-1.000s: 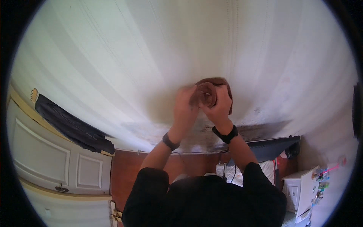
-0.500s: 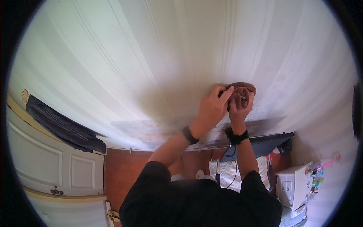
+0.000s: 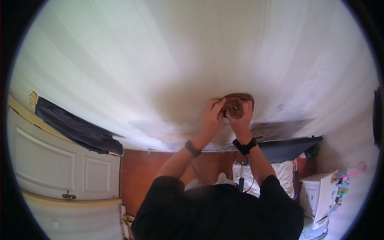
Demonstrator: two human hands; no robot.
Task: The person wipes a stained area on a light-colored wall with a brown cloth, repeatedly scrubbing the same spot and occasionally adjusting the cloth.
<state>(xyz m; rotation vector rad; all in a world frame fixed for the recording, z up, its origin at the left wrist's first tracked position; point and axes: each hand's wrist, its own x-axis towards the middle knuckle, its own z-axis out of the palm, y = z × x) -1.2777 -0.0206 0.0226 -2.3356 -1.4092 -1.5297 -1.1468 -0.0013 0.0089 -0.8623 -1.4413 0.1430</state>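
Two arms stretched forward, left hand (image 3: pixel 211 117) and right hand (image 3: pixel 240 116) side by side, fingers curled around a brown fitting (image 3: pixel 236 105) on the white surface (image 3: pixel 168 60)

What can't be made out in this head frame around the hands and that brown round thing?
- Brown round fitting, head view: lower part covered by the left hand and right hand; its kind is unclear.
- Grip: fingertips overlap and blur, so hold or touch is unclear.
- Small items on the white cabinet, at the lower right rim: too small and warped.
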